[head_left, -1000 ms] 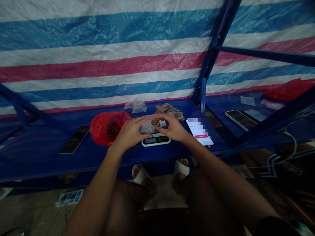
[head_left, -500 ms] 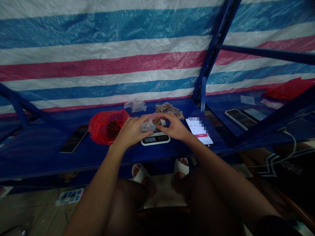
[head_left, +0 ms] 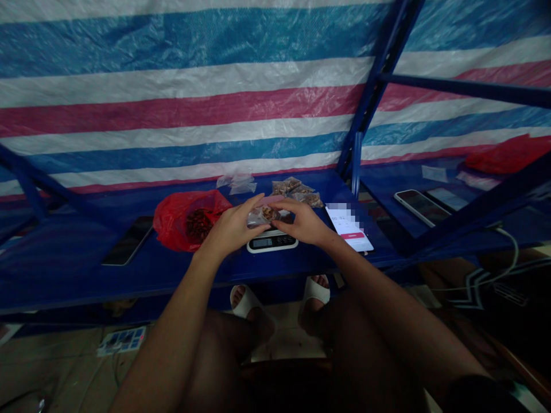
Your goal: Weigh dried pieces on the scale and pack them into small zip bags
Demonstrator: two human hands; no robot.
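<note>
Both my hands hold a small clear plastic bag (head_left: 262,215) with brown bits in it, just above a small white digital scale (head_left: 272,242) on the blue shelf (head_left: 172,269). My left hand (head_left: 232,228) pinches the bag's left side and top. My right hand (head_left: 301,222) pinches its right side, fingers closed along the top edge. A red plastic bag (head_left: 176,221) holding dark red pieces lies just left of my left hand.
Several filled small bags (head_left: 297,192) and empty clear bags (head_left: 236,182) lie behind the scale. A lit phone (head_left: 348,228) lies right of the scale, a dark phone (head_left: 128,241) at left, two more phones (head_left: 419,207) on the right shelf. Blue rack posts (head_left: 365,115) rise at right.
Both hands have shifted slightly up and back with the small bag; my left fingers have slid along its top. The view has tilted a little.
</note>
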